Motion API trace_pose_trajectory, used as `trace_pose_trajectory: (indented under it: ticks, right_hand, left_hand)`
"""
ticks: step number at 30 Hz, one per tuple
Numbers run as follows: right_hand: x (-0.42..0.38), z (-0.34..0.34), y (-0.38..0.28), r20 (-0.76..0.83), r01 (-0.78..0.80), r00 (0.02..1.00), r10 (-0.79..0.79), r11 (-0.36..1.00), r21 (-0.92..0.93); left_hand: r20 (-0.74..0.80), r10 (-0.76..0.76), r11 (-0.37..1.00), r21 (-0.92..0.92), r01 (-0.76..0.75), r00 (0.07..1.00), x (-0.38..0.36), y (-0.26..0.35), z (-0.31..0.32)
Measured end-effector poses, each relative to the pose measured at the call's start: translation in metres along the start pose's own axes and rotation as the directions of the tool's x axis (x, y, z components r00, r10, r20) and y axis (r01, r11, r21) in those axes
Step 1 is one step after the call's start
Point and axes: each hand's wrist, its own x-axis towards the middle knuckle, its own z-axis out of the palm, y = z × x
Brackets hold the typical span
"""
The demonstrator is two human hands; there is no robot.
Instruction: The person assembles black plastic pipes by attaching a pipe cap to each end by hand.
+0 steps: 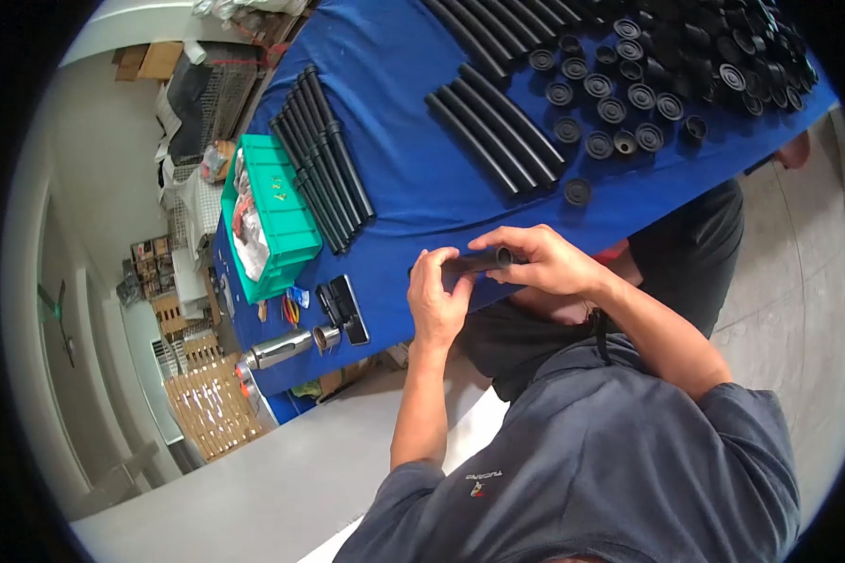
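A short black tube (pixel 474 263) is held between my two hands above the table's front edge, its open round end facing right. My left hand (pixel 436 293) is closed around its left part, the thumb on the near side. The fingers and thumb of my right hand (pixel 545 262) pinch the tube by its open end. Beyond my hands, several long black tubes (pixel 498 131) lie side by side on the blue cloth (pixel 394 122). A black round cap (pixel 577 192) lies closest to my right hand. My left palm hides part of the tube.
Many black caps (pixel 641 96) lie at the back right. Jointed black tubes (pixel 324 159) lie left of centre, beside a green crate (pixel 286 225) with bags in it. A phone (pixel 357 310), a metal ring (pixel 326 338) and a steel flask (pixel 282 349) stand or lie front left.
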Motion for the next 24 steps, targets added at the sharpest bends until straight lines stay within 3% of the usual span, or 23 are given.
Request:
trace_pose_trajectory:
  ticks: [1, 7, 9, 12, 15, 18, 19, 20, 21, 22, 23, 24]
  right_hand:
    - [0.001, 0.002, 0.004, -0.005, 0.059, 0.998, -0.058, 0.994, 0.094]
    - [-0.001, 0.0, 0.0, -0.002, 0.024, 1.0, -0.024, 0.973, 0.229]
    - [-0.001, -0.003, -0.003, 0.007, 0.033, 0.999, -0.034, 0.991, 0.129]
    - [0.0, -0.003, -0.003, 0.001, 0.047, 0.999, -0.047, 0.996, 0.081]
    - [0.0, -0.002, -0.007, -0.007, -0.008, 1.0, 0.009, 0.995, 0.1]
    - [0.0, -0.002, -0.006, -0.012, -0.062, 0.998, 0.064, 0.992, 0.112]
    - [0.0, -0.003, -0.005, -0.01, -0.075, 0.997, 0.077, 0.991, 0.111]
    - [0.001, -0.002, -0.002, -0.015, -0.064, 0.998, 0.066, 0.99, 0.122]
    - [0.001, -0.001, 0.001, -0.019, -0.054, 0.998, 0.057, 0.989, 0.135]
    - [0.002, 0.0, 0.005, -0.024, -0.044, 0.999, 0.048, 0.988, 0.146]
    - [0.003, 0.0, 0.007, -0.036, -0.003, 0.999, 0.007, 0.994, 0.109]
    - [0.003, 0.001, 0.008, -0.047, 0.035, 0.998, -0.031, 0.997, 0.072]
  left_hand:
    - [0.022, -0.007, 1.0, -0.017, 0.007, 1.0, 0.0, -0.003, 0.0]
    - [0.233, -0.084, 0.985, -0.126, 0.115, 0.969, 0.01, 0.012, -0.021]
    - [0.274, -0.059, 0.994, -0.072, 0.081, 0.96, 0.013, 0.015, -0.027]
    - [0.259, 0.043, 0.998, -0.047, -0.032, 0.965, 0.017, 0.016, -0.028]
    - [0.043, 0.244, 0.958, 0.142, -0.248, 0.969, 0.02, 0.037, -0.03]
    - [0.041, 0.021, 0.963, -0.268, -0.009, 0.999, -0.017, 0.026, -0.026]
    - [0.176, -0.149, 0.886, -0.413, 0.211, 0.973, -0.028, 0.026, -0.02]
    - [0.423, -0.296, 0.581, -0.632, 0.513, 0.857, -0.039, 0.021, -0.012]
    - [0.573, -0.259, 0.193, -0.758, 0.623, 0.778, -0.041, 0.016, -0.001]
    - [0.69, -0.15, -0.226, -0.722, 0.655, 0.708, -0.042, 0.011, 0.01]
    - [0.701, -0.095, -0.534, -0.635, 0.559, 0.706, -0.049, 0.006, 0.024]
    - [0.683, -0.106, -0.582, -0.632, 0.512, 0.723, -0.044, 0.01, 0.025]
